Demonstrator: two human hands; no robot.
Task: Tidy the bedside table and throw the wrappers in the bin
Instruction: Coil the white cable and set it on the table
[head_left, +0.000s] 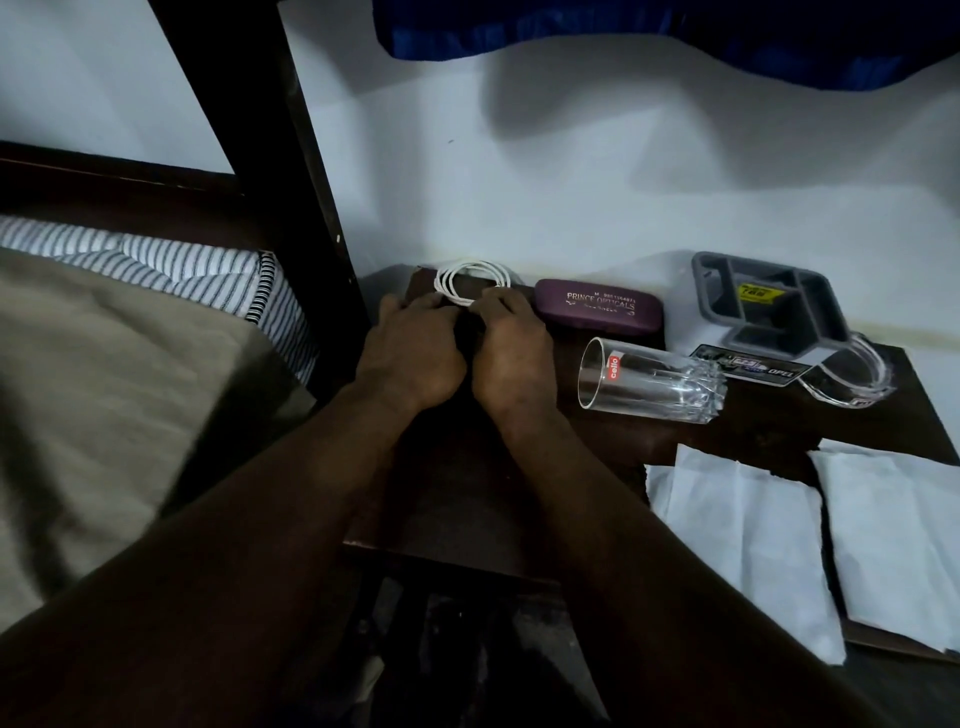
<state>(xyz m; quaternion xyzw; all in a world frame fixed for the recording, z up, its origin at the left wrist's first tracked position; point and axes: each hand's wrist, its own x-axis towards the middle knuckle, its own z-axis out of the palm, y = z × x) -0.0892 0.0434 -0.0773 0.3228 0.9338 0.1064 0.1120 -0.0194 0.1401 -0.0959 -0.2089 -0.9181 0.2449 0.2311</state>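
Note:
A coiled white cable (470, 280) lies at the back left corner of the dark wooden bedside table (467, 499). My left hand (415, 353) and my right hand (511, 348) rest side by side just in front of the coil, fingertips on its near loops. A purple spectacle case (597, 309) sits to the right of my right hand. A clear glass (649, 384) lies on its side further right. Two white paper wrappers (748, 530) (898, 535) lie flat at the table's front right.
A grey plastic organiser (763, 306) stands at the back right, with a clear plastic package (847, 374) in front of it. A bed with a striped mattress (156, 265) and a dark wooden post (291, 171) is on the left. The white wall is behind.

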